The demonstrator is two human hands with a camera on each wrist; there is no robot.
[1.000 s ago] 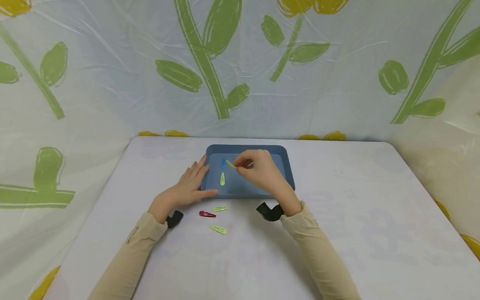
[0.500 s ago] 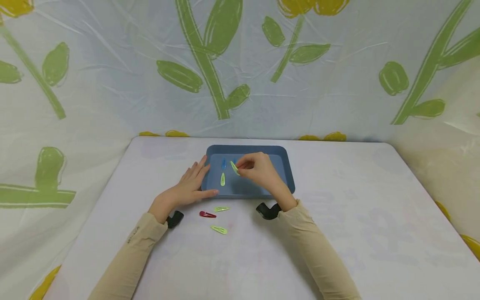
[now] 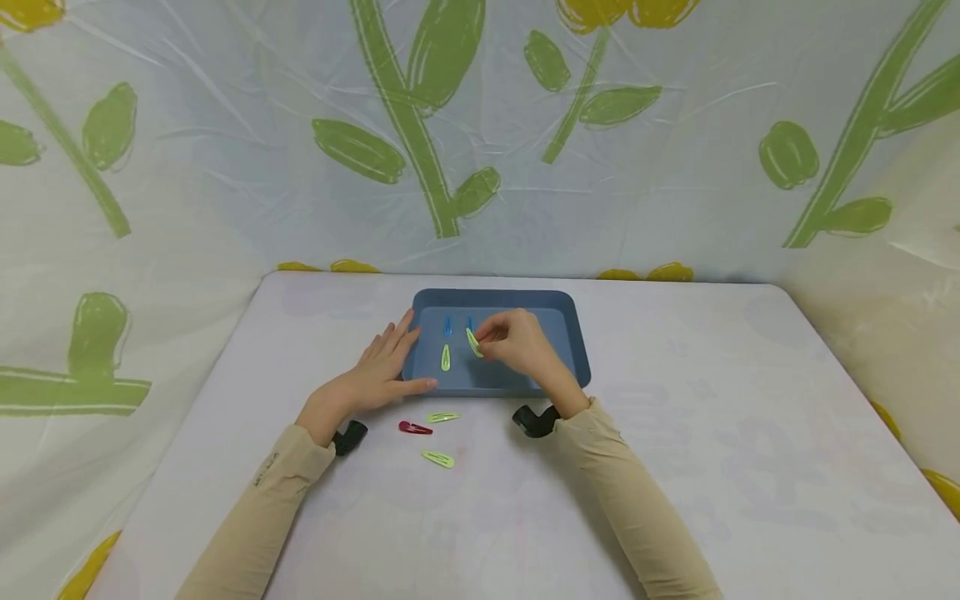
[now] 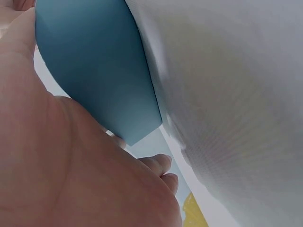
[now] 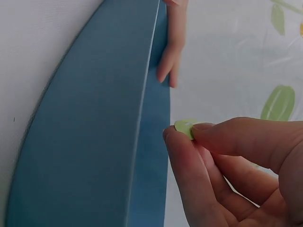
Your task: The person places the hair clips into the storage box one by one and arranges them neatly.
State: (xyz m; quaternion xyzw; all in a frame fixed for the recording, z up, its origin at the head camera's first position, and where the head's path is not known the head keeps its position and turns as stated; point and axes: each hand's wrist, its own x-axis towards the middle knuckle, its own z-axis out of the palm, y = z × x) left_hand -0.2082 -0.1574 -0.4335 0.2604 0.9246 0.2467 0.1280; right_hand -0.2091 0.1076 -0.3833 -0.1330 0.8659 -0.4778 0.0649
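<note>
My right hand (image 3: 517, 340) pinches a light green snap hair clip (image 3: 474, 342) between thumb and fingertips, over the middle of the blue tray (image 3: 536, 387). In the right wrist view, the rounded end of that green hair clip (image 5: 184, 127) shows between thumb and finger. Fingers spread, my left hand (image 3: 375, 367) rests along the tray's left edge, thumb over its front left corner. Inside the tray lie a blue hair clip (image 3: 448, 326), a green clip (image 3: 446, 357) in front of it, and a second blue clip (image 3: 470, 323), partly hidden behind the held one.
On the white table (image 3: 712, 433), in front of the tray, lie a red hair clip (image 3: 416, 428), a green clip (image 3: 443, 417) and another green clip (image 3: 438, 459). A plant-patterned sheet (image 3: 247, 150) hangs behind the table.
My right hand has moved a little right and toward the front of the tray, turning the green hair clip more upright. The second blue clip has come into view. My left hand stays put.
</note>
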